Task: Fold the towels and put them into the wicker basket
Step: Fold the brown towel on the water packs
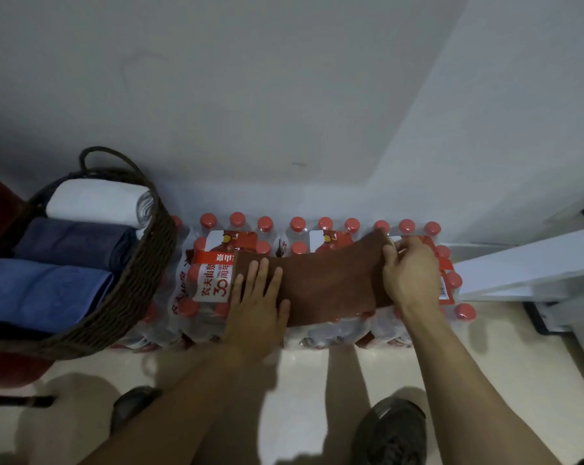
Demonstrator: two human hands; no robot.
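A brown towel (330,280) lies in a long strip across the tops of shrink-wrapped water-bottle packs (213,263). My left hand (255,307) presses flat on its left end with straight fingers. My right hand (409,273) grips the towel's right end, fingers curled round the edge. At the left stands the dark wicker basket (139,273) with a loop handle. Inside it lie a rolled white towel (95,203), a dark blue towel (69,239) and a lighter blue towel (42,290), side by side.
The bottle packs sit on a pale floor against a white wall (283,95). A white panel (525,266) slants in at the right. My two shoes (391,431) show at the bottom. A red object (1,203) is behind the basket.
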